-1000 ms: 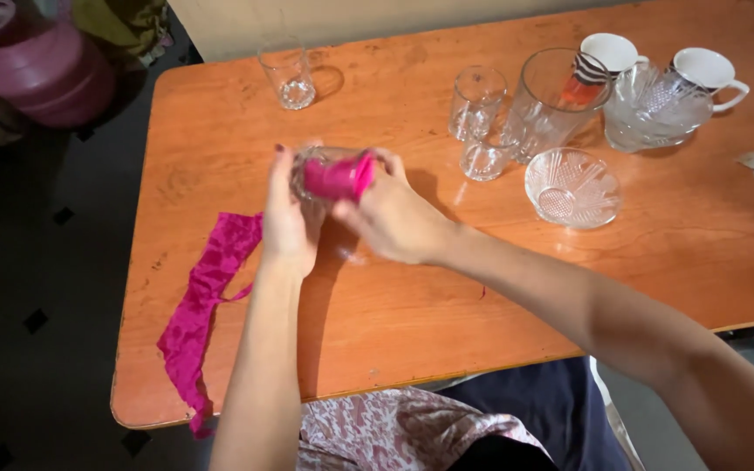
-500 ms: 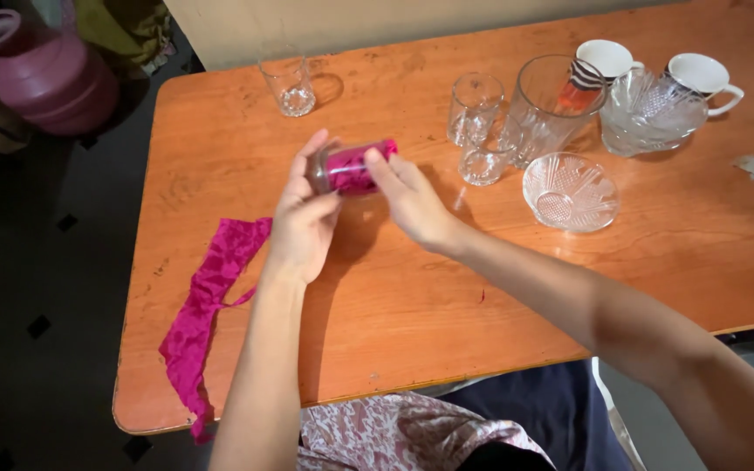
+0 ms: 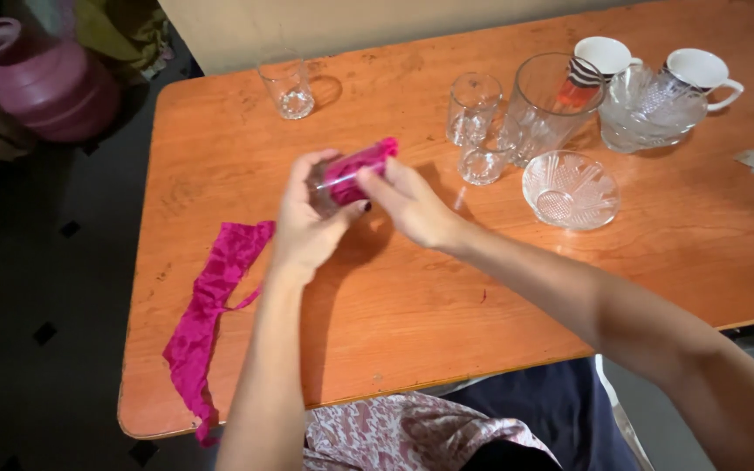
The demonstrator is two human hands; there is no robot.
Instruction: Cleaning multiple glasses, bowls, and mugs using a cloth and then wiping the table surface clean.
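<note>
My left hand (image 3: 307,222) grips a clear drinking glass (image 3: 329,183) held on its side above the orange table (image 3: 447,288). A pink cloth (image 3: 361,164) is stuffed inside the glass and pokes out of its mouth. My right hand (image 3: 407,202) has its fingers on that cloth at the glass's mouth. A second strip of pink cloth (image 3: 211,305) lies on the table's left part, hanging over the front edge.
At the back of the table stand a small glass (image 3: 288,85), two more glasses (image 3: 473,106), a tall tumbler (image 3: 551,100), a cut-glass bowl (image 3: 571,189), a glass dish (image 3: 652,109) and two mugs (image 3: 700,70). A pink jug (image 3: 41,74) sits on the floor at left.
The glass has turned in my hands and now tilts with its mouth up to the right. My right hand has moved closer against the cloth at its mouth.
</note>
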